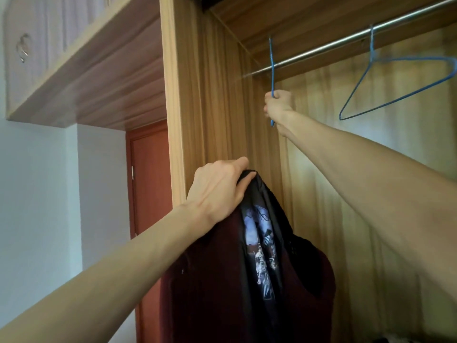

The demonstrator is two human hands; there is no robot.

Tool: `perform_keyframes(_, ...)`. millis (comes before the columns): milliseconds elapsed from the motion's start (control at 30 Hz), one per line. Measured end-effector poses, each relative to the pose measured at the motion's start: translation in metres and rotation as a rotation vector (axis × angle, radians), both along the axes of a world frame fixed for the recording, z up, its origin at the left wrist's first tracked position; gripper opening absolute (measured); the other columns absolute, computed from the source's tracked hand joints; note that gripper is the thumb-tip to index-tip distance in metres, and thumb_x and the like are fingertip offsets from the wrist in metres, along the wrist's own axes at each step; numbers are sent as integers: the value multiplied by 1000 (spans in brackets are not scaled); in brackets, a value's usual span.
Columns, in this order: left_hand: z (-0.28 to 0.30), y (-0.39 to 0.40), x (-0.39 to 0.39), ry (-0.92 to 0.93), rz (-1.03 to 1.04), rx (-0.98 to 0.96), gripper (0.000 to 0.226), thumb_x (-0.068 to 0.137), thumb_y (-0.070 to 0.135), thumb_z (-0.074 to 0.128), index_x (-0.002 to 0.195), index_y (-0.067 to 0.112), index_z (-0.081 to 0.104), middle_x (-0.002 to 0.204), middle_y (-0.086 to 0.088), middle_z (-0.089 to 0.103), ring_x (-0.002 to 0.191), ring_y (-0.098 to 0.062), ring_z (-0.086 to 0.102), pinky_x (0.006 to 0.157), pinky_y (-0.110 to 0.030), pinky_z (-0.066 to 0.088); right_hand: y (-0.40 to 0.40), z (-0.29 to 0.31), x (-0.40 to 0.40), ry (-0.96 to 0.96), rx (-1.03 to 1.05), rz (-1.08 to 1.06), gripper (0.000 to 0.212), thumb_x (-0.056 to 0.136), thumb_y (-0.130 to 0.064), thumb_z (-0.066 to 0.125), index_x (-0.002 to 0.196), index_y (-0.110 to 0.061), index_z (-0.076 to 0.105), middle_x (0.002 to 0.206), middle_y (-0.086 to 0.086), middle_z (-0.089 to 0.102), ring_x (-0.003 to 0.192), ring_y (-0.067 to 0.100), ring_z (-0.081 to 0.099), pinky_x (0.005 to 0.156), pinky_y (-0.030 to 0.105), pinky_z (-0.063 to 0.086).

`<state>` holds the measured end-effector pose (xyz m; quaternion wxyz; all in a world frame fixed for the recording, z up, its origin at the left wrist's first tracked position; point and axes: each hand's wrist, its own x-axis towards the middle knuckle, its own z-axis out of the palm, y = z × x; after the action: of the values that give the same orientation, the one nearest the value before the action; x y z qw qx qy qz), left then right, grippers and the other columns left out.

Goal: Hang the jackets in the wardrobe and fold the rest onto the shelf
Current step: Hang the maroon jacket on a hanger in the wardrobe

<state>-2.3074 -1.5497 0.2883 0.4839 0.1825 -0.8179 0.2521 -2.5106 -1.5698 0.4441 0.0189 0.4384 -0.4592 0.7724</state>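
There were two blue wire hangers: one (272, 70) gripped edge-on near the rail's left end, the other (395, 87) hanging on the rail further right. One steel rail (346, 42) crossed the wardrobe. One dark garment bundle (247, 280), maroon and black with a printed panel, was visible. Two bare hands were in view, left (220, 186) and right (279, 103). One red-brown door (150, 181) stood behind.

open rail (329, 47) stretch between two blue hangers (395, 87), wardrobe side panel (222, 95) close left

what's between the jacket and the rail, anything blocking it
Nothing visible blocks it. The jacket hangs below the rail; the right hand holds a blue hanger there, and another hanger hangs further right.
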Motion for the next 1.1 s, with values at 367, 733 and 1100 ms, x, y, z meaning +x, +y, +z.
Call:
perform_keyframes(367, -48, 14, 23, 189, -267, 556, 40, 103, 45, 61, 70, 24, 56, 65, 4, 60, 66, -18, 60, 66, -39, 51, 37, -122, -20, 24, 179, -1, 43, 101, -39, 62, 65, -21, 45, 58, -2, 44, 43, 13, 40, 49, 26, 35)
perform_keyframes(733, -90, 53, 95, 229, -511, 756, 44, 103, 32, 65, 72, 3, 55, 66, 6, 48, 64, -3, 42, 64, -16, 38, 169, -234, 17, 118, 230, 114, 37, 111, -35, 43, 88, -16, 64, 49, -16, 30, 37, 1, 24, 35, 13, 19)
perform_keyframes(1100, -133, 92, 199, 160, -477, 911, 41, 106, 28, 62, 77, 0, 54, 71, -2, 45, 69, -12, 38, 66, -27, 35, 281, -330, 68, 18, 413, 717, 44, 83, -54, 78, 73, -13, 63, 55, -13, 16, 42, 3, 13, 36, 9, 16)
